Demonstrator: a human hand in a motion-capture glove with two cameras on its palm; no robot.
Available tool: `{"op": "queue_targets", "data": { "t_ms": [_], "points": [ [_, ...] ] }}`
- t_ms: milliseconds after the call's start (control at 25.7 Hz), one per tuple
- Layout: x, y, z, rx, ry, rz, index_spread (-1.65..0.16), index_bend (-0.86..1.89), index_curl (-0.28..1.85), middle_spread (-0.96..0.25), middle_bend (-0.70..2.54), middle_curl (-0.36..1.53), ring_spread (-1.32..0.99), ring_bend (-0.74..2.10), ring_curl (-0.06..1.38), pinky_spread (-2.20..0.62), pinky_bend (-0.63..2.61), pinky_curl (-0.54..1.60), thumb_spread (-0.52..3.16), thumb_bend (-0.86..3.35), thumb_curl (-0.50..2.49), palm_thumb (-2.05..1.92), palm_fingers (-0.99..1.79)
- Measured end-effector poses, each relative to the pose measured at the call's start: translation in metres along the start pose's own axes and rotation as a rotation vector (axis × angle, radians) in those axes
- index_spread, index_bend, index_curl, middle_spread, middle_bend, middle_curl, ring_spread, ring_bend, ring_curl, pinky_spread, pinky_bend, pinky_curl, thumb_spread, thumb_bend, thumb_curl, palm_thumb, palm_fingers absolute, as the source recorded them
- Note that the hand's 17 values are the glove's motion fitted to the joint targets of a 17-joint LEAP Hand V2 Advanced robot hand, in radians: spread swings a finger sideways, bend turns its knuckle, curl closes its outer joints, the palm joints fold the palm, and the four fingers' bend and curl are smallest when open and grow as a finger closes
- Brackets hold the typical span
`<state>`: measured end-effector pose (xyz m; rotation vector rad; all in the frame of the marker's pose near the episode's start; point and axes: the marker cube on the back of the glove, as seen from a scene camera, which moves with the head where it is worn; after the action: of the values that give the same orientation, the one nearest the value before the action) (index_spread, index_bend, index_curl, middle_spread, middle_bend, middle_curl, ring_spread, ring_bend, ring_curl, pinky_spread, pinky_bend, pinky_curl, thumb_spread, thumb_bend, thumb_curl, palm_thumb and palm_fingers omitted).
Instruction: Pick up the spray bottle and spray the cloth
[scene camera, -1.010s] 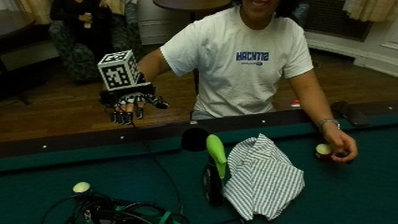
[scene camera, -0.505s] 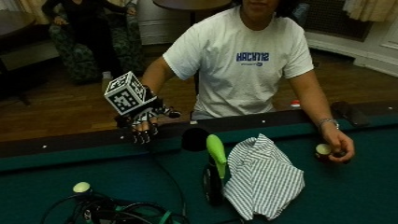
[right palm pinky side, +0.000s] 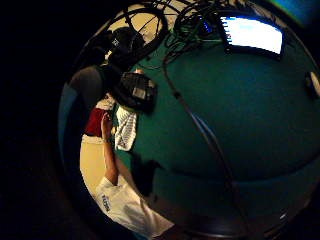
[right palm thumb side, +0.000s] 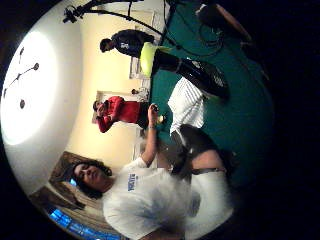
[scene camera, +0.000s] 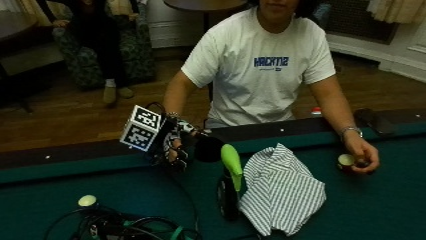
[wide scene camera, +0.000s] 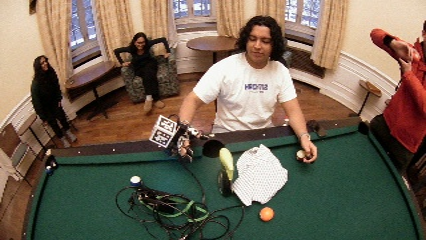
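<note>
Gloved right hand (scene camera: 174, 150) hangs above the green surface (scene camera: 373, 210) just inside its far rail, fingers hanging loosely curled, grasping nothing, likely poised to reach. Spray bottle (scene camera: 229, 182) stands upright right of and nearer than that hand, green trigger head on top; apart from it. Striped cloth (scene camera: 283, 190) lies crumpled against the bottle's right side, handy for spraying. Bare left hand (scene camera: 359, 159) rests farther right. Cable tangle (scene camera: 126, 227) crowds the near left; the gap between hand and bottle looks unobstructed.
</note>
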<state>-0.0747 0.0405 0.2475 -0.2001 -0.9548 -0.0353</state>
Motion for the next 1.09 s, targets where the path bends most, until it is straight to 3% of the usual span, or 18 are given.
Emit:
{"op": "queue_targets", "data": {
  "t_ms": [272,505,699,855,1088],
  "points": [
    [-0.005,-0.025,0.022,0.093,-0.081,0.006,-0.38,0.15,0.23,-0.14,0.21,0.31,-0.16,0.53,0.32,0.07,0.52,0.33,0.96,0.09,0.37,0.78,0.73],
    [-0.012,-0.041,0.037,0.149,-0.146,-0.007,-0.34,0.11,0.24,-0.2,0.28,0.36,-0.2,0.57,0.34,-0.18,0.65,0.36,0.92,0.09,0.41,0.88,1.22],
    [-0.014,-0.049,0.045,0.206,-0.24,-0.009,-0.31,0.25,0.31,-0.21,0.38,0.43,-0.2,0.72,0.43,-0.18,0.81,0.45,0.87,0.06,0.45,0.89,1.43],
    [-0.014,-0.054,0.046,0.267,-0.307,-0.011,-0.3,0.48,0.39,-0.23,0.55,0.5,-0.22,0.79,0.48,-0.16,0.85,0.51,0.92,0.06,0.49,0.9,1.47],
    [-0.016,-0.056,0.056,0.232,-0.306,-0.02,-0.28,0.67,0.49,-0.24,0.73,0.6,-0.23,0.94,0.56,-0.15,0.94,0.58,0.93,0.08,0.55,0.94,1.35]
  ]
}}
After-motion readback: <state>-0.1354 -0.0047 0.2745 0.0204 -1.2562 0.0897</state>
